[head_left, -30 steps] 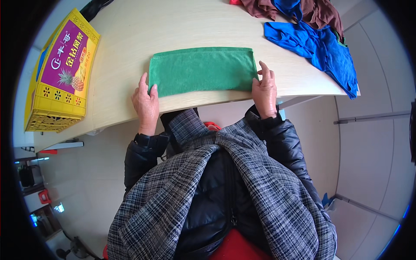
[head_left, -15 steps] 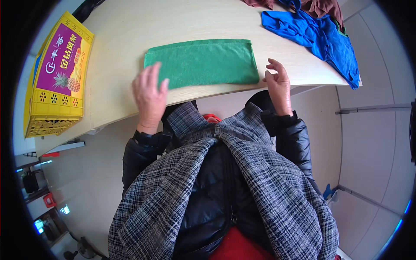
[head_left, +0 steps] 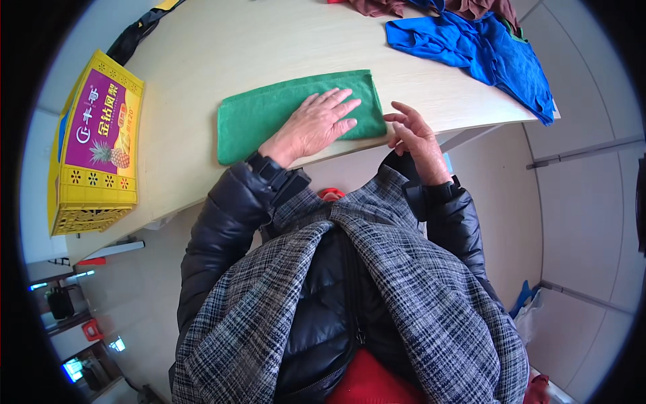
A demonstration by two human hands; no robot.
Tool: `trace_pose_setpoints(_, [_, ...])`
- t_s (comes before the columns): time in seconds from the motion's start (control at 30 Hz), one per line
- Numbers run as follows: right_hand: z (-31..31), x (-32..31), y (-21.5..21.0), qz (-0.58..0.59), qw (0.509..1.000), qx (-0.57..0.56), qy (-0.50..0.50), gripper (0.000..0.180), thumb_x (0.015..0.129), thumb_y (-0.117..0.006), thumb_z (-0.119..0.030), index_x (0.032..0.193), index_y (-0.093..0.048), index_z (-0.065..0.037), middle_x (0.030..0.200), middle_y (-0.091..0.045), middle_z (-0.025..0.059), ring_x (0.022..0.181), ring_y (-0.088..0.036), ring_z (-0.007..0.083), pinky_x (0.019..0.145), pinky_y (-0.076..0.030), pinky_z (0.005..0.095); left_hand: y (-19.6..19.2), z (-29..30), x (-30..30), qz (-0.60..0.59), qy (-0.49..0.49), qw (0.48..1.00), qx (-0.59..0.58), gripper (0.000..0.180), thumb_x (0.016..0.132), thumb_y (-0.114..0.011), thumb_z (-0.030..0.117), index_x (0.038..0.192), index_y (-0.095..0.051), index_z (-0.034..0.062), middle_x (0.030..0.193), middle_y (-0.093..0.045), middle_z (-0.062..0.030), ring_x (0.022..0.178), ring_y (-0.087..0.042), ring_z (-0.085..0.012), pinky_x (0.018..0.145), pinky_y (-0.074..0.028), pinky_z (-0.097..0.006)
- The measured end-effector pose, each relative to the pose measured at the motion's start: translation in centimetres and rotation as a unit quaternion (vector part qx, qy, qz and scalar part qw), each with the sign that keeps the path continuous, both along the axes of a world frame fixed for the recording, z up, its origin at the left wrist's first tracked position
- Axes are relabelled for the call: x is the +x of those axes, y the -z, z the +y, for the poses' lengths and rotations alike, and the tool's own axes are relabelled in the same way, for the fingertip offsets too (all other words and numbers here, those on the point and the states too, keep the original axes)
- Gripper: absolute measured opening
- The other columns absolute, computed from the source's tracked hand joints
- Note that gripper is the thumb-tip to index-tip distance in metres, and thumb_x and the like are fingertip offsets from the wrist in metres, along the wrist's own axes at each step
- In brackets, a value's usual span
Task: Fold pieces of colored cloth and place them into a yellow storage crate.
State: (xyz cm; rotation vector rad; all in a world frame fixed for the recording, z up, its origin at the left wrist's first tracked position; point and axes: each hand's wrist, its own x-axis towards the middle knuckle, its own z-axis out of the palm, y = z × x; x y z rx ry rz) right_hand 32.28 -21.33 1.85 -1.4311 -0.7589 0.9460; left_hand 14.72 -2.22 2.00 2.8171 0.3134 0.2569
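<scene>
A green cloth [head_left: 256, 121], folded into a flat rectangle, lies near the front edge of the pale table. Across its middle and right part rests my left hand [head_left: 315, 126], palm down with the fingers stretched out. My right hand [head_left: 413, 135] is just beside the cloth's right end, over the table's edge. Its fingers are partly bent and apart, with nothing seen in them.
On the table's left side stands a yellow plastic crate [head_left: 101, 148] with a purple panel. Blue cloth [head_left: 471, 57] and brownish-red cloth [head_left: 377, 7] lie crumpled at the far right. A dark item [head_left: 138, 34] sits behind the crate. White cabinet panels [head_left: 585, 195] rise at right.
My left hand has moved right from the cloth's left end and come down flat on it. The cloth lies slightly more tilted. My right hand has shifted a little left and nearer me.
</scene>
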Motion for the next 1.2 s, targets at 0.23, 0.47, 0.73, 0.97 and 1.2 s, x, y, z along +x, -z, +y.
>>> trace_pose_setpoints(0.23, [0.0, 0.1, -0.9, 0.021, 0.999, -0.015, -0.028, 0.051, 0.100, -0.052, -0.019, 0.148, -0.041, -0.007, 0.132, -0.056, 0.0100, 0.081, -0.060, 0.0095, 0.070, -0.049, 0.0224, 1.5, 2.1, 2.8, 0.040, 0.006, 0.999, -0.007, 0.057, 0.105, -0.035, 0.050, 0.153, -0.039, 0.0184, 0.160, -0.031, -0.0102, 0.149, -0.024, -0.0302, 0.122, -0.015, -0.048])
trace_pose_setpoints(0.47, [-0.4, 0.7, -0.5, 0.037, 0.999, -0.011, -0.022, 0.053, 0.102, -0.053, -0.024, 0.149, -0.038, -0.007, 0.132, -0.056, 0.0117, 0.086, -0.062, 0.0117, 0.073, -0.051, 0.0237, 3.5, 2.4, 2.6, -0.006, 0.015, 1.000, 0.020, 0.058, 0.104, -0.037, 0.050, 0.151, -0.040, 0.0178, 0.160, -0.030, -0.0098, 0.149, -0.024, -0.0294, 0.121, -0.013, -0.051])
trace_pose_setpoints(0.73, [-0.1, 1.1, 0.3, 0.194, 0.980, 0.015, -0.033, 0.050, 0.102, -0.055, -0.022, 0.147, -0.042, -0.005, 0.131, -0.057, 0.0103, 0.083, -0.062, 0.0103, 0.071, -0.052, 0.0228, 3.5, 2.1, 2.6, -0.007, 0.017, 0.999, 0.030, 0.057, 0.104, -0.039, 0.049, 0.151, -0.041, 0.0181, 0.159, -0.031, -0.0101, 0.149, -0.024, -0.0302, 0.121, -0.014, -0.052])
trace_pose_setpoints(0.97, [-0.1, 1.2, 0.3, 0.149, 0.988, 0.023, -0.039, 0.048, 0.102, -0.055, -0.021, 0.146, -0.043, -0.005, 0.129, -0.058, 0.0092, 0.080, -0.062, 0.0091, 0.070, -0.051, 0.0221, 3.3, 2.0, 2.5, 0.015, 0.018, 0.999, 0.034, 0.055, 0.104, -0.038, 0.047, 0.153, -0.038, 0.0204, 0.161, -0.029, -0.0079, 0.150, -0.022, -0.0293, 0.122, -0.012, -0.051])
trace_pose_setpoints(1.2, [-0.1, 1.1, 0.3, 0.083, 0.996, 0.015, -0.021, 0.049, 0.102, -0.054, -0.021, 0.146, -0.042, -0.005, 0.131, -0.057, 0.0101, 0.082, -0.062, 0.0100, 0.071, -0.051, 0.0228, 3.4, 2.1, 2.5, 0.008, 0.019, 0.999, 0.030, 0.055, 0.104, -0.039, 0.047, 0.153, -0.038, 0.0208, 0.161, -0.029, -0.0077, 0.150, -0.022, -0.0296, 0.122, -0.012, -0.051])
